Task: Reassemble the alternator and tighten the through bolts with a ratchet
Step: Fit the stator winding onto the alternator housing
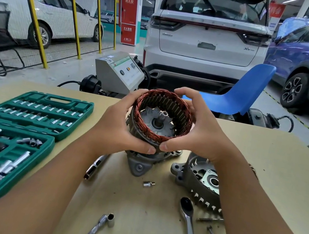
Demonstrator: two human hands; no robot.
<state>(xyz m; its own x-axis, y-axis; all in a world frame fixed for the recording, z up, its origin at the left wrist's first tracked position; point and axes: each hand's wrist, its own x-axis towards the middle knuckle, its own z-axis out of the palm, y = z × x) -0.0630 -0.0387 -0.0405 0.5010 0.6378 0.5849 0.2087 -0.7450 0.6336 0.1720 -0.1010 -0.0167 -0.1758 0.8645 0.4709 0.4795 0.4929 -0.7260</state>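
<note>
Gripping stator (163, 116) | left hand (119, 125), right hand (198, 132) | fingers (184, 92) curled round rim

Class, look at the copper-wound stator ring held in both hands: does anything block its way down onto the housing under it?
Nothing visible blocks the copper-wound stator ring; it already surrounds the rotor shaft above the grey housing.

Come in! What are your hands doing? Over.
Both hands, left and right, gripping copper coil ring over housing. Ratchet idle on table. Nothing blocking.
</note>
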